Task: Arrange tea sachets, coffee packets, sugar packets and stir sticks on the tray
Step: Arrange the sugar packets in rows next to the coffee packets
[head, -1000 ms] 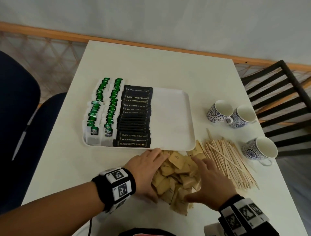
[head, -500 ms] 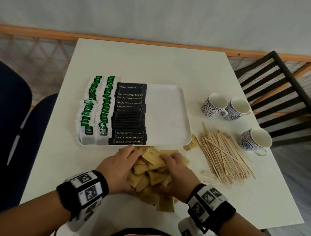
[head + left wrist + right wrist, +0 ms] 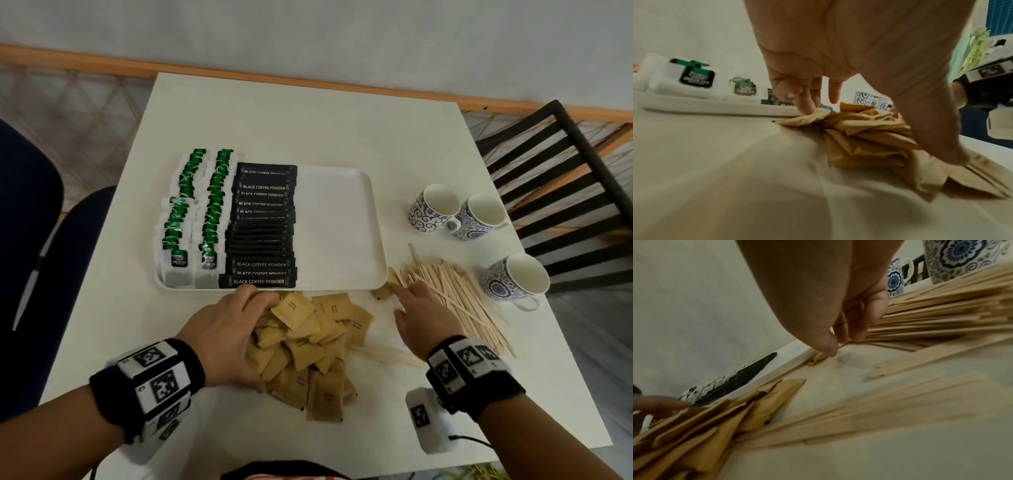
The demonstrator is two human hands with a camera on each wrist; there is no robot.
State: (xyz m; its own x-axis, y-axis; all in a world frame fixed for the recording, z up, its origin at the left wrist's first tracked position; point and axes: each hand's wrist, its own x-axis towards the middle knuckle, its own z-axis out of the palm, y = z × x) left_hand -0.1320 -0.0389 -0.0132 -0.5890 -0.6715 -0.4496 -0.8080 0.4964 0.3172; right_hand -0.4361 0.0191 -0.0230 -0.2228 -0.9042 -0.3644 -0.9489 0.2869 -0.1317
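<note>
The white tray (image 3: 339, 222), its left half filled with tea sachets (image 3: 191, 212) and black coffee packets (image 3: 262, 226), is seen at 12 o'clock from the brown sugar packets (image 3: 308, 346) heaped on the table (image 3: 308, 120). The heap's 9 o'clock side is cupped by the left hand (image 3: 226, 335), fingers loosely spread. At 3 o'clock, a stray packet (image 3: 383, 291) beside the stir sticks (image 3: 459, 301) is touched by the right hand (image 3: 424, 318), fingers extended together; no pinch is visible.

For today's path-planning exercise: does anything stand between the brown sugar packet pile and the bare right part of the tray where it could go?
Nothing visible does. The sugar packet pile lies against the near rim of the tray, whose bare right part is unoccupied. Only the low rim must be cleared.
</note>
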